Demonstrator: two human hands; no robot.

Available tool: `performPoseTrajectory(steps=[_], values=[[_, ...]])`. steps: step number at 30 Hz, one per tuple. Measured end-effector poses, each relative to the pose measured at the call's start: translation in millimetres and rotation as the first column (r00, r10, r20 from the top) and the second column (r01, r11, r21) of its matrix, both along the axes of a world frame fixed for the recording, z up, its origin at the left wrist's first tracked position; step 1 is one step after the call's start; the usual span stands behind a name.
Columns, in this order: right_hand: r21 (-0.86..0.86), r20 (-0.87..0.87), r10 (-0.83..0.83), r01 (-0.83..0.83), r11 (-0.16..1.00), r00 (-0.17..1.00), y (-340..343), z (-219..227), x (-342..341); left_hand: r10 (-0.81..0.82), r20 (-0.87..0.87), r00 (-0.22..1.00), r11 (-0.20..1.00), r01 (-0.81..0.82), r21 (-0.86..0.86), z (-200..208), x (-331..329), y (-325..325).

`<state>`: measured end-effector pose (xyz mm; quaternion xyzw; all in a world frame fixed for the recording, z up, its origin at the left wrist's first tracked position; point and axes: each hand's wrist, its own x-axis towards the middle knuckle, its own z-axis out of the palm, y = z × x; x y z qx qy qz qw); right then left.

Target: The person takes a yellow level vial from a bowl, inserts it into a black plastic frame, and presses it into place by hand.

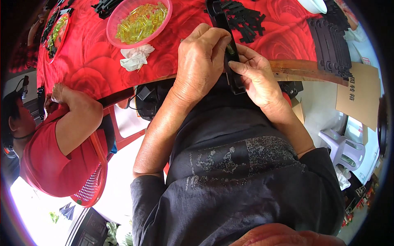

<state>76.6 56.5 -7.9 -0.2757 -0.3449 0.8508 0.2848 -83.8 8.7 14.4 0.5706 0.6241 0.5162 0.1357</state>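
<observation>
The right hand [259,77] is gripping the black holder [221,23] across the table edge [298,70] while the left hand [198,61], whose hold I cannot tell, is bunching fingertips by the yellowish piece [230,49] inside, where steady, gentle alignment is likely serving best.

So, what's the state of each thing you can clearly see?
Long black part, held slanting
Right hand, closed on it
Left hand, fingers bunched against it
Pink bowl, upright
Yellow pieces, loosely heaped
White tissue, crumpled
Black strips, loosely piled
Dark parts, lined up closely
White bowl, partly out of frame
</observation>
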Motion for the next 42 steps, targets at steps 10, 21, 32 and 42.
performPoseTrajectory(steps=[10,21,32,42], values=[[0.046,0.05,-0.027,0.025,0.999,0.998,-0.7,-0.7,1.7,0.03,-0.016,0.999,1.0,-0.029,0.007,-6.5,1.0,4.2],[0.116,0.058,-0.092,0.085,0.99,0.994,-5.0,-2.9,-3.4,0.039,-0.031,0.999,0.999,-0.039,-0.001,-1.4,-0.1,5.0],[0.1,0.012,-0.12,0.118,0.988,0.993,-4.0,2.7,-6.8,0.036,-0.019,0.999,0.999,-0.035,0.033,0.8,0.9,9.4],[0.109,-0.001,-0.154,0.153,0.982,0.988,-3.9,3.4,-12.1,0.123,0.107,0.987,0.992,-0.125,0.008,-6.6,24.5,-5.9]])
